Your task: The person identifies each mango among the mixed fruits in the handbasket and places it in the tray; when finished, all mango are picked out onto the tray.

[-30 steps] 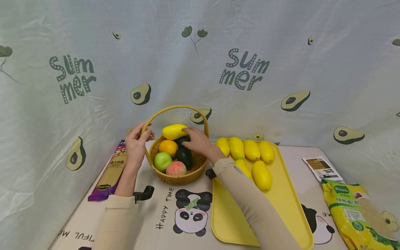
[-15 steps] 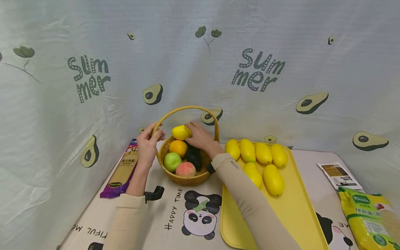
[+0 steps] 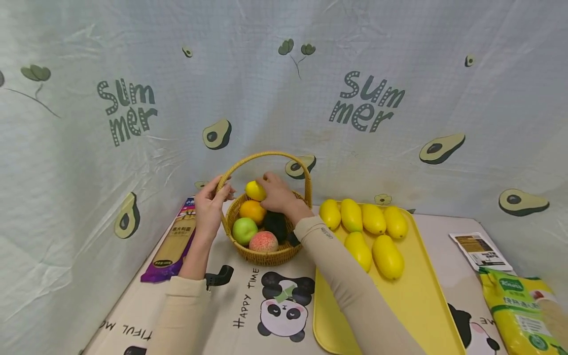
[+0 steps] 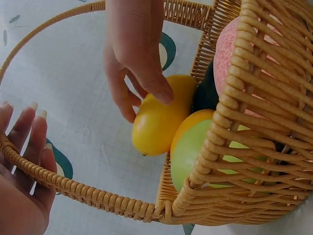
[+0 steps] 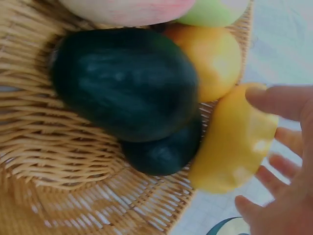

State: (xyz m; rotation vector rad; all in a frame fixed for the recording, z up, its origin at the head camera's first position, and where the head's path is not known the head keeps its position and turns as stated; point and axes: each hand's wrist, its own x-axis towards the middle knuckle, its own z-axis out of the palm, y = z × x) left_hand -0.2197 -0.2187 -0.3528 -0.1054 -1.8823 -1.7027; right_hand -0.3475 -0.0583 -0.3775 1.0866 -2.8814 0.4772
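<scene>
A woven basket (image 3: 266, 257) with a tall arched handle (image 3: 266, 153) holds several fruits. My left hand (image 3: 208, 199) holds the handle's left side, its fingers passing behind the cane. At the basket's back rim, my right hand (image 3: 278, 196) grips a yellow mango (image 4: 164, 117) between thumb and fingers. The mango lies against an orange (image 3: 253, 212). A green apple (image 3: 245, 231) and a pink peach (image 3: 264, 241) sit at the front. Two dark green avocado-like fruits (image 5: 127, 83) lie in the middle, partly hidden by my right hand in the head view.
Right of the basket, a yellow tray (image 3: 399, 296) carries several yellow mangoes (image 3: 387, 256). A purple-ended pasta packet (image 3: 173, 241) lies on the left. At the right edge are a small sachet (image 3: 481, 251) and a yellow Knorr bag (image 3: 523, 310). A printed curtain (image 3: 266, 98) hangs behind.
The mango has turned more end-on, and my right hand covers more of it. My left hand stays on the handle. The head view has swung left, shifting the scene rightward.
</scene>
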